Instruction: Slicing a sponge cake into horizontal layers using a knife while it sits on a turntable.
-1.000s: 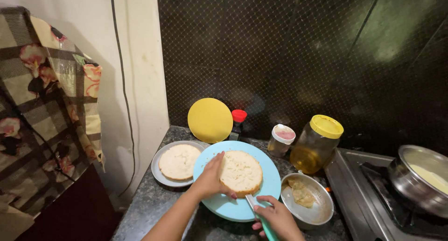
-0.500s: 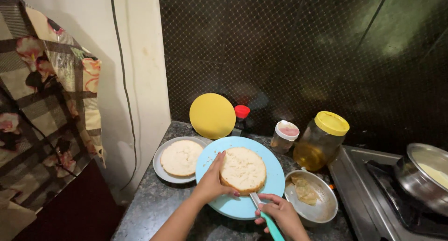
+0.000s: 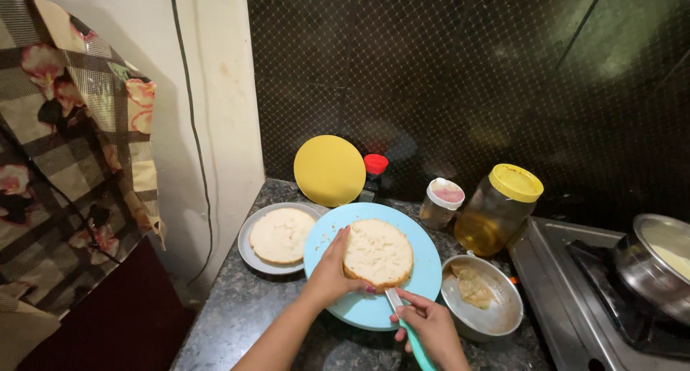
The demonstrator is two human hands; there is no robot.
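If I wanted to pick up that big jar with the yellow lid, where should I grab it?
Probably around the middle of the jar, with both hands coming from the front. It stands upright and its rounded body is wide, so one small hand likely won't wrap it. The yellow lid is flatter and may slip or turn. Watch the steel bowl just in front and the stove on its right.
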